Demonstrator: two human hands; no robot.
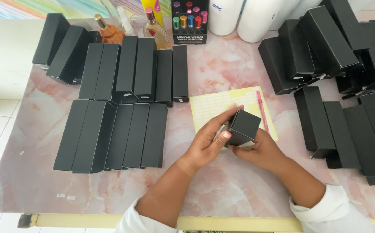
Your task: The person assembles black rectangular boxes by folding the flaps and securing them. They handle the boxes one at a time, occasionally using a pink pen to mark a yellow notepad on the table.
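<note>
1. Centre of the frame, just right of middle: the small black box (pixel 243 127) is held up off the table (pixel 222 60), end-on to the camera, above the yellow sheet (pixel 215 103).
2. Risk, as I judge it: the thin card could crush or a flap crease if the fingers squeeze unevenly.
3. A slip could drop it onto the pink pen (pixel 262 110).
4. Left hand (pixel 208 140) wraps its near side, fingers closed on it.
5. Right hand (pixel 261 151) cups it from below, also gripping.

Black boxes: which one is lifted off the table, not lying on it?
The black box held by left hand and right hand over the yellow sheet; all others lie on the table.
</note>
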